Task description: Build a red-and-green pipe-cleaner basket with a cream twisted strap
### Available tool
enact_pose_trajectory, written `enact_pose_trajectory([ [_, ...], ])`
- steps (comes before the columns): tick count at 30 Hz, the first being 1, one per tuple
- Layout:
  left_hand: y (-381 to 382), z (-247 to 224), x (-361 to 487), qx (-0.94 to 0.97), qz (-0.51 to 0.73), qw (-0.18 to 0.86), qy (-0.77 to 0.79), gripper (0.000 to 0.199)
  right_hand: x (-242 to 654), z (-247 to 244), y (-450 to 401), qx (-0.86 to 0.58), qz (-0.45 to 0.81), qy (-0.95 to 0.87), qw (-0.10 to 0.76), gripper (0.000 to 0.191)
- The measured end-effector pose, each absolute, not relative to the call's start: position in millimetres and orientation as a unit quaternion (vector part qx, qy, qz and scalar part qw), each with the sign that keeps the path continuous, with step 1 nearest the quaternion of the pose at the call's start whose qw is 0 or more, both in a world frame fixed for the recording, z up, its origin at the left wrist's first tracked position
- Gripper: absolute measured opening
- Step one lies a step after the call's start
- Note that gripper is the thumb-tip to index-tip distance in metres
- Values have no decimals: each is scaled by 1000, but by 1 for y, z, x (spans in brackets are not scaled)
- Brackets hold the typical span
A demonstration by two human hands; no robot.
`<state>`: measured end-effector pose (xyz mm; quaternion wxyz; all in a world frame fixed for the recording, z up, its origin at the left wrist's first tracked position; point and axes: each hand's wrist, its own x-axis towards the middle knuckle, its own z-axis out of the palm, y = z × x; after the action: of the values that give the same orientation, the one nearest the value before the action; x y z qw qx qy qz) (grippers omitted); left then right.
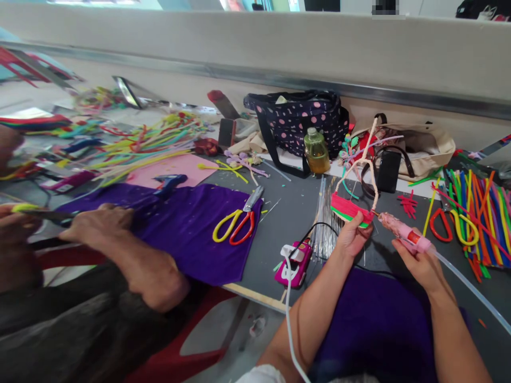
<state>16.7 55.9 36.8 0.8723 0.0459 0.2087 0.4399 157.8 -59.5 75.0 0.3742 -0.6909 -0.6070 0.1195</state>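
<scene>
My left hand pinches the lower right edge of a red, white and green watermelon-like piece. A loop of pale pink pipe cleaner rises from this piece. In my right hand is a pink glue gun with a clear glue stick trailing out of its back. The gun's metal tip is at the right end of the piece, close to the foot of the loop. Purple cloth lies below, between my forearms.
Scissors and a magenta power socket with cords lie left of my hands. Behind stand a polka-dot bag and a bottle. Colourful pipe cleaners lie right. At left, another person's hands hold scissors.
</scene>
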Motion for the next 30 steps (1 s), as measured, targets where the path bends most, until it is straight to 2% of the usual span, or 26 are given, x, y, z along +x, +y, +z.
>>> enact_pose_trajectory([
  [4,58,39,15,39,443,868,222,19,165,80,-60,-691,120,-617,358,26],
  [7,59,40,14,40,451,862,230,20,170,78,-62,-693,117,-599,383,26],
  [11,59,41,14,55,454,863,214,21,174,65,-60,-714,153,-484,482,31],
  [15,56,43,14,66,464,863,189,27,177,53,-50,-641,309,-322,624,30],
  [17,54,45,12,75,468,863,175,33,179,51,-46,-596,376,-261,660,30],
  [24,45,62,0,119,458,867,156,43,172,49,-38,-585,481,-183,627,37],
  [30,43,69,-1,161,459,862,144,42,155,48,-24,-568,512,-223,604,41],
])
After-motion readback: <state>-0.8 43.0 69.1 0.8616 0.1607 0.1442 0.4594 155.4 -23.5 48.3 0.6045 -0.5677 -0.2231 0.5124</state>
